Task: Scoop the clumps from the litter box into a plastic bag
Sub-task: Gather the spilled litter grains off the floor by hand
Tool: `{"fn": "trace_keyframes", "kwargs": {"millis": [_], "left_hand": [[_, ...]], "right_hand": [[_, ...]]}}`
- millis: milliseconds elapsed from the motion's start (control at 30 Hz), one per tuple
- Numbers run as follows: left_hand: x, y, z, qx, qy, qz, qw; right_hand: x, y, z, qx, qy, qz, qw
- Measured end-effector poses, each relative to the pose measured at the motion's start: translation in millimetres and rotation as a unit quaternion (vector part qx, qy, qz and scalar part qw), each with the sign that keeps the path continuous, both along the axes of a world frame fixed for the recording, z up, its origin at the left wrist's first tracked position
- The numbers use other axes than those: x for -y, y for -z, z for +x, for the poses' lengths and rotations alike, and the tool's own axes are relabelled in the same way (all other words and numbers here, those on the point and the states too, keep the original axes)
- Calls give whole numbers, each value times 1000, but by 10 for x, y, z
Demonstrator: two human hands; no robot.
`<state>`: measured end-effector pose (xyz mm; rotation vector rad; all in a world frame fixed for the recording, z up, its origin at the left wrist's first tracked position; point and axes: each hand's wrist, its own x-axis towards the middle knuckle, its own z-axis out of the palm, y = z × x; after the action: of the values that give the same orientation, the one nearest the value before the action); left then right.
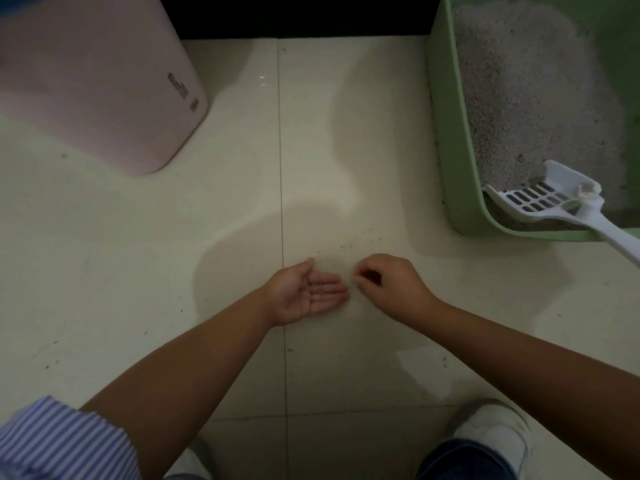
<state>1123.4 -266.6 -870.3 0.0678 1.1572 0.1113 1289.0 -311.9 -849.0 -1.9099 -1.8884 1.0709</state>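
From the head view, the left hand (pixel 308 294) lies flat and cupped holding spilled grains, the right hand (pixel 388 284) pinches at the floor (pixel 242 220), while the light, stiff scoop (pixel 550 204), best grasped by its handle, rests in the litter box (pixel 453 140).

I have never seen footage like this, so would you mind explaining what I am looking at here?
There is no machine: a person wears a camera on the head, looking down at their own arms and the tiled floor.

The left hand lies palm up, fingers straight, with a few dark grains on it. The right hand is beside it, fingertips pinched together, seemingly picking up spilled grains; what it pinches is too small to see.

At the right is a green litter box with a white scoop resting in it, handle over the rim. At the left stands a pink bin. No bag is visible.
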Motion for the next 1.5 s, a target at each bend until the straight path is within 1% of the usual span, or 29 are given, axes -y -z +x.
{"fn": "trace_keyframes", "kwargs": {"millis": [67, 100, 167, 200, 267, 300, 367, 433, 500, 600, 700, 767, 833, 933, 1000, 1033, 1133, 1200, 1300, 1400, 1500], "left_hand": [[-3, 2, -10, 6, 6, 2, 1000], [-3, -3, -11, 8, 6, 3, 1000], [2, -13, -11, 2, 8, 8, 1000], [6, -11, -12, -6, 8, 13, 1000], [18, -3, -12, -17, 8, 22, 1000], [24, 1, -10, -19, 8, 25, 999], [32, 7, -3, -18, 4, 27, 999], [33, 5, 6, -18, 4, 26, 999], [35, 1, 12, -17, 2, 21, 1000], [37, -12, 27, -20, -5, 17, 1000], [32, -36, 45, -35, -3, 13, 999], [31, -37, 45, -34, -4, 11, 999], [26, -19, 36, -29, -8, 6, 1000], [17, 23, 15, -18, -7, 5, 1000], [21, 48, 1, -12, -1, 3, 1000], [24, 61, -3, -10, 2, 1, 1000], [24, 82, -10, -3, 2, 2, 1000], [22, 79, -7, 2, 1, 4, 1000], [21, 69, -4, -3, 0, 9, 1000], [23, 76, -1, -4, -5, 10, 1000], [24, 81, 1, -7, -6, 5, 1000]], "right_hand": [[-30, -58, -101, -36, -26, -14, 999], [-31, -31, -76, -27, -35, -19, 999], [-33, 18, 61, 26, -32, -35, 999], [-30, 59, 171, 49, -12, -32, 998], [-42, 141, 387, 90, 39, -13, 995], [-48, 177, 463, 111, 49, 11, 992], [-44, 205, 533, 126, 6, 43, 991], [11, 238, 473, 128, -76, 80, 986], [83, 310, 363, 132, -145, 91, 976], [139, 377, 319, 126, -180, 56, 974], [122, 378, 474, 143, -202, 85, 965], [159, 322, 572, 157, -194, 95, 964], [211, 301, 657, 152, -169, 88, 970], [266, 292, 735, 143, -64, 79, 984], [323, 303, 755, 157, 8, 62, 986], [356, 320, 754, 168, 25, 44, 985], [422, 357, 674, 184, 39, 2, 982], [423, 370, 575, 185, 53, 13, 981], [418, 386, 454, 186, 48, 55, 980], [383, 388, 451, 196, 15, 70, 978], [345, 376, 466, 206, -21, 20, 978]]}}
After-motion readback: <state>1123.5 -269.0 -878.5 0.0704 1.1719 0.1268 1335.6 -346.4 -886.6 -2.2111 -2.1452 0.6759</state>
